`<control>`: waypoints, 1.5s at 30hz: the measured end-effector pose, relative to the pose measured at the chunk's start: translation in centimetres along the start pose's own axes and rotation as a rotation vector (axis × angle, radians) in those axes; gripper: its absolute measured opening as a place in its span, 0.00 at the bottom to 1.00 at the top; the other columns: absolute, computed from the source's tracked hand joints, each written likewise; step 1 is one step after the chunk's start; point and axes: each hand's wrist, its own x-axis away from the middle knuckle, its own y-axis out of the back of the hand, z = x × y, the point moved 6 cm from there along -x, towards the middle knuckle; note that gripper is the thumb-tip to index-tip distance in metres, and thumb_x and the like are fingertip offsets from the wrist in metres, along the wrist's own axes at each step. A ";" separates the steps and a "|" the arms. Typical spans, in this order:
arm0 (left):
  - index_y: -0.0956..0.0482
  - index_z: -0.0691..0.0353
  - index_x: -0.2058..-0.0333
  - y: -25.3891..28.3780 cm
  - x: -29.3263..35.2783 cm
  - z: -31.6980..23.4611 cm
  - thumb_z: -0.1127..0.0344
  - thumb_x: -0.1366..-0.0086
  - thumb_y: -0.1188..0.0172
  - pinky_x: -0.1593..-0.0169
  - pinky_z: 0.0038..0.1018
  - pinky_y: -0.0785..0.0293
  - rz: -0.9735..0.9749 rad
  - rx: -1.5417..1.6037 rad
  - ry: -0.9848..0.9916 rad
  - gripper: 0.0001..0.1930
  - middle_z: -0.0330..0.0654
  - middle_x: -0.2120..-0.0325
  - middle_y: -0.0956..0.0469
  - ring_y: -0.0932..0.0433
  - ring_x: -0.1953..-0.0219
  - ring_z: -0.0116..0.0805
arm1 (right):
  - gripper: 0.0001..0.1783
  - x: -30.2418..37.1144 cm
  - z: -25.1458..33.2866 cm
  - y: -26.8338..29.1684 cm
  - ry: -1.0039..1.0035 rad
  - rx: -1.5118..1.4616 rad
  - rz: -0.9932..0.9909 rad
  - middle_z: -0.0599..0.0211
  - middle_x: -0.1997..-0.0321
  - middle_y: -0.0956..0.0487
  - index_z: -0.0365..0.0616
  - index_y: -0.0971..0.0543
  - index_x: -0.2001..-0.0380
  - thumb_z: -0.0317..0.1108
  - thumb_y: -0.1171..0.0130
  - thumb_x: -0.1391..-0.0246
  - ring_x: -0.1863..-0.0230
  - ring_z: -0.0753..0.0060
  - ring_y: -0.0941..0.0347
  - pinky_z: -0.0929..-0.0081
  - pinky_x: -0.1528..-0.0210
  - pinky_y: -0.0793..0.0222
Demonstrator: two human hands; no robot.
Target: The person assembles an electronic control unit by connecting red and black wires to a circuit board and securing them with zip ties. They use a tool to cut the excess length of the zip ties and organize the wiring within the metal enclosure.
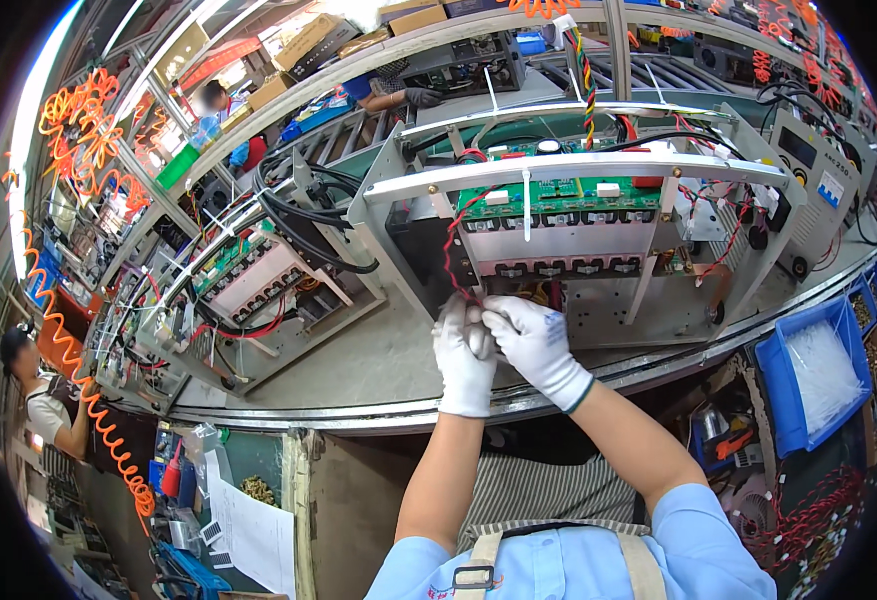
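Both my hands wear white gloves and meet at the front lower edge of an open metal machine chassis (648, 285). A twisted red wire pair (449, 250) runs down from the green circuit board (558, 185) to my fingertips. My left hand (464, 355) is closed in a pinch on the lower end of this wire. Close beside it, my right hand (536, 345) pinches at the same spot, its fingertips touching those of the left. The wire's very end is hidden by my fingers. A white cable tie (527, 205) hangs from the chassis's front top rail.
A similar open chassis (258, 285) stands to the left, and a closed grey machine (808, 185) to the right. At the right edge sits a blue bin (808, 375) of white cable ties. Coiled orange hoses (88, 420) hang at left. Other people are across the line and at left.
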 end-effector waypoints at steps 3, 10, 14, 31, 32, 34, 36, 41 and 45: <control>0.18 0.63 0.59 -1.1 2.5 -4.1 0.69 0.34 0.42 0.81 0.21 0.36 -0.053 -0.729 -0.569 0.09 0.40 0.75 0.21 0.33 0.86 0.24 | 0.10 0.0 -3.7 -1.9 -0.284 -0.297 0.029 0.59 0.64 0.16 0.41 0.18 0.60 0.32 0.37 0.45 0.65 0.67 0.18 0.73 0.60 0.25; 0.17 0.63 0.58 -3.8 1.7 -5.0 0.70 0.38 0.39 0.68 0.25 0.27 0.295 -1.245 -0.516 0.10 0.44 0.73 0.19 0.24 0.75 0.30 | 0.11 0.1 -4.5 -1.4 -0.361 -0.449 0.172 0.65 0.65 0.16 0.37 0.19 0.57 0.28 0.39 0.42 0.65 0.78 0.21 0.78 0.58 0.27; 0.17 0.65 0.57 -4.7 1.2 -4.8 0.71 0.38 0.38 0.73 0.16 0.37 0.321 -1.061 -0.060 0.11 0.29 0.76 0.22 0.33 0.76 0.14 | 0.11 -0.1 -3.2 0.1 -0.389 -0.419 0.159 0.67 0.67 0.18 0.35 0.21 0.56 0.26 0.39 0.42 0.66 0.81 0.23 0.80 0.59 0.27; 0.15 0.62 0.65 -4.9 1.4 -7.5 0.69 0.41 0.36 0.77 0.19 0.34 0.298 -1.468 -0.227 0.07 0.31 0.82 0.25 0.32 0.80 0.16 | 0.10 0.2 -3.0 -1.0 -0.612 -0.749 0.130 0.69 0.66 0.18 0.38 0.21 0.58 0.24 0.37 0.44 0.67 0.81 0.24 0.80 0.62 0.26; 0.15 0.62 0.65 -5.0 1.4 -7.3 0.68 0.41 0.36 0.77 0.19 0.35 0.297 -1.431 -0.206 0.07 0.31 0.82 0.25 0.32 0.80 0.16 | 0.10 0.2 -3.1 -1.0 -0.604 -0.729 0.152 0.69 0.66 0.18 0.38 0.21 0.58 0.23 0.37 0.44 0.67 0.81 0.24 0.81 0.62 0.27; 0.15 0.63 0.64 -4.9 1.2 -7.1 0.68 0.41 0.36 0.76 0.19 0.34 0.361 -1.479 -0.330 0.08 0.30 0.81 0.25 0.32 0.79 0.15 | 0.10 0.1 -3.2 -1.2 -0.584 -0.692 0.185 0.69 0.65 0.18 0.38 0.20 0.59 0.23 0.37 0.45 0.67 0.82 0.25 0.81 0.63 0.28; 0.15 0.64 0.63 -5.3 1.4 -7.1 0.68 0.41 0.36 0.75 0.19 0.33 0.382 -1.464 -0.334 0.08 0.31 0.81 0.24 0.31 0.78 0.16 | 0.10 0.1 -3.3 -1.2 -0.566 -0.657 0.206 0.70 0.65 0.18 0.38 0.19 0.60 0.22 0.37 0.46 0.68 0.83 0.25 0.82 0.64 0.28; 0.17 0.66 0.61 -4.5 1.4 -6.8 0.67 0.41 0.34 0.70 0.24 0.29 0.334 -1.347 -0.350 0.11 0.33 0.78 0.20 0.27 0.75 0.20 | 0.08 0.9 -2.3 -0.5 -0.449 -0.547 0.071 0.68 0.62 0.17 0.39 0.16 0.62 0.22 0.36 0.48 0.63 0.79 0.23 0.79 0.57 0.27; 0.22 0.64 0.63 -4.7 1.2 -7.5 0.64 0.39 0.38 0.67 0.37 0.26 0.065 -1.718 -0.552 0.10 0.49 0.77 0.20 0.19 0.73 0.45 | 0.08 3.2 1.0 -0.1 -0.201 -0.350 0.074 0.64 0.61 0.17 0.38 0.15 0.63 0.22 0.36 0.48 0.58 0.73 0.22 0.77 0.52 0.26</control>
